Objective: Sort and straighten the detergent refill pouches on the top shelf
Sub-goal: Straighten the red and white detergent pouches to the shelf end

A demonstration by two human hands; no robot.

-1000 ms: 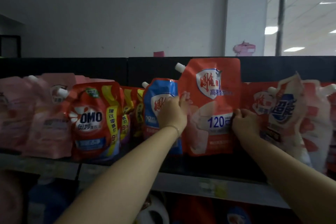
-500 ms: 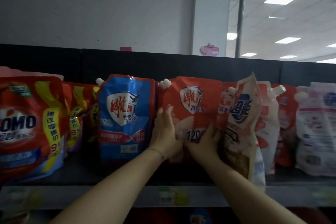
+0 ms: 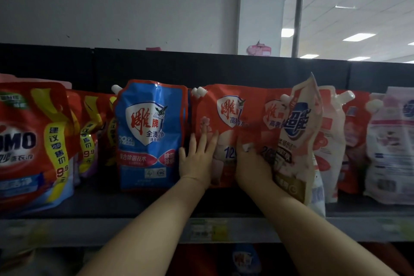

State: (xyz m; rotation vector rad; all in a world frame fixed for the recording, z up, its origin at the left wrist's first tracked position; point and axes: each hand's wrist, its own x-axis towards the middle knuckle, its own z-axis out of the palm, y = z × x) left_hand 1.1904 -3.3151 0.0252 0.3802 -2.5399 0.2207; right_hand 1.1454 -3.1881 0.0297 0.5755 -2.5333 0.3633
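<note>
An orange-red detergent pouch (image 3: 226, 105) stands upright on the top shelf (image 3: 125, 229), its white spout at the upper left. My left hand (image 3: 197, 161) presses flat on its lower left front with straight fingers. My right hand (image 3: 252, 166) lies flat on its lower right, fingers pointing up. A blue pouch (image 3: 147, 132) stands just left of it. Behind and to the right is a second orange-red pouch (image 3: 272, 116). A cream pouch (image 3: 299, 139) leans tilted in front of that one, touching my right wrist.
Red OMO pouches (image 3: 24, 141) fill the left of the shelf. White-pink pouches (image 3: 330, 141) and a pale pouch (image 3: 392, 145) stand at the right. A black back panel (image 3: 201, 67) closes the shelf behind. More products show on the lower shelf (image 3: 244, 260).
The orange-red pouch, held raised a second ago, now stands on the shelf beside the blue one. Both hands shifted from its edges onto its front. The view panned right.
</note>
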